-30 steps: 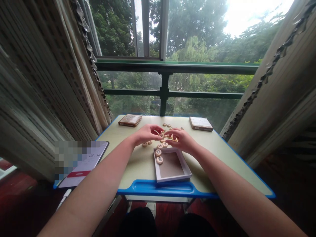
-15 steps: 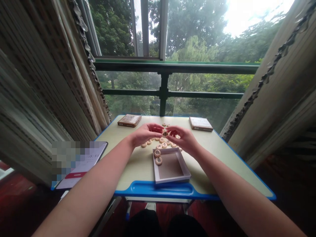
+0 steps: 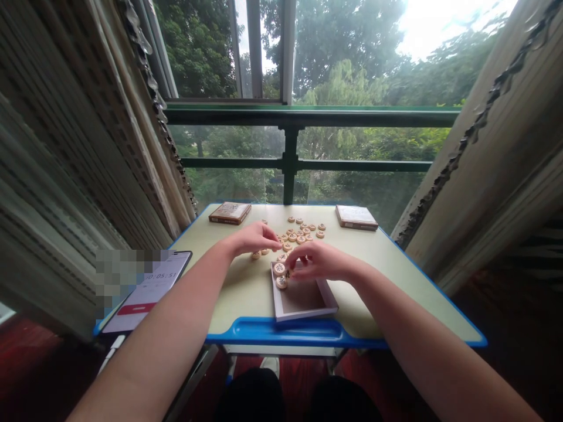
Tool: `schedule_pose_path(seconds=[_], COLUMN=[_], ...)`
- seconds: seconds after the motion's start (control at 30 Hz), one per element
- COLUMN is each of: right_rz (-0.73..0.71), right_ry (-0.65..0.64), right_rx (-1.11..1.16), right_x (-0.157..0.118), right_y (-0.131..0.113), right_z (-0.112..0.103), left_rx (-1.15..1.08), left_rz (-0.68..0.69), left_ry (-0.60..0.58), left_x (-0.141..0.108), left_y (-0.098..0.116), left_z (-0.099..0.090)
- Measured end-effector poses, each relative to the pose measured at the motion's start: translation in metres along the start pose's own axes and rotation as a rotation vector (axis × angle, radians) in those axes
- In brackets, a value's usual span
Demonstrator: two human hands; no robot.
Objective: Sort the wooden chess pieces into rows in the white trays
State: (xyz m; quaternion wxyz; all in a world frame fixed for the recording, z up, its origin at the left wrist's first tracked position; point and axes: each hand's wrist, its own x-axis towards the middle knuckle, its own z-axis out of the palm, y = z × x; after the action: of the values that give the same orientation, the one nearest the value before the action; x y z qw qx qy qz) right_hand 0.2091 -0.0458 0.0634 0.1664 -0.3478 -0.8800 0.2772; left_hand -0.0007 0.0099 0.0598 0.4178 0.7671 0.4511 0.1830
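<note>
Over the shallow white box [image 3: 328, 309] is my right hand [image 3: 314, 261], its fingers closed on a tilted round Chinese chess piece [image 3: 288, 274]. That piece is beside two others in the box's left side, an upper piece [image 3: 279, 269] and a lower piece [image 3: 282, 282]. My left hand [image 3: 255, 238] is just beyond the box, thumb and fingers slightly parted, with its fingertips at the near edge of the scattered pieces [image 3: 292, 237]. Whether it touches one is hard to tell. Several wooden pieces with dark characters lie past both hands.
Two flat boxes lie at the table's far corners, a brown box [image 3: 230, 213] left and a pale-topped box [image 3: 356, 217] right. A phone [image 3: 147, 293] showing a timer rests at the left edge. A blue tray groove [image 3: 288, 333] runs along the table's front.
My hands have separated from around one piece. The right hand has brought a piece down and nearer, into the box's left side; the left has shifted slightly left and lower over the loose pieces.
</note>
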Motion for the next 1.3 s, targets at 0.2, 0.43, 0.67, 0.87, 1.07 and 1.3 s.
schedule_pose_path(seconds=[0.2,0.43,0.67,0.87,1.07,1.3], right_rz=[-0.034,-0.099,-0.147,-0.133,-0.142,-0.071], right_ry=[-0.017,-0.002,-0.025,0.013,0.01,0.204], right_rx=[-0.068,-0.13,-0.124,-0.15,-0.177,-0.191], right_x=[0.003,0.005,0.006,0.004,0.004,0.007], right_y=[-0.001,0.001,0.001,0.003,0.001,0.011], right_z=[0.009,0.014,0.016,0.014,0.014,0.004], left_rx=[-0.015,-0.048,-0.06,-0.01,0.362,0.573], left_rz=[0.027,0.059,0.08,0.091,0.196,0.259], left_ry=[0.015,0.121,0.11,0.209,0.356,0.286], left_x=[0.002,0.006,0.01,0.014,0.025,0.031], left_y=[-0.002,-0.006,-0.012,-0.016,-0.03,-0.039], left_z=[0.0,0.001,0.001,0.002,0.008,0.014])
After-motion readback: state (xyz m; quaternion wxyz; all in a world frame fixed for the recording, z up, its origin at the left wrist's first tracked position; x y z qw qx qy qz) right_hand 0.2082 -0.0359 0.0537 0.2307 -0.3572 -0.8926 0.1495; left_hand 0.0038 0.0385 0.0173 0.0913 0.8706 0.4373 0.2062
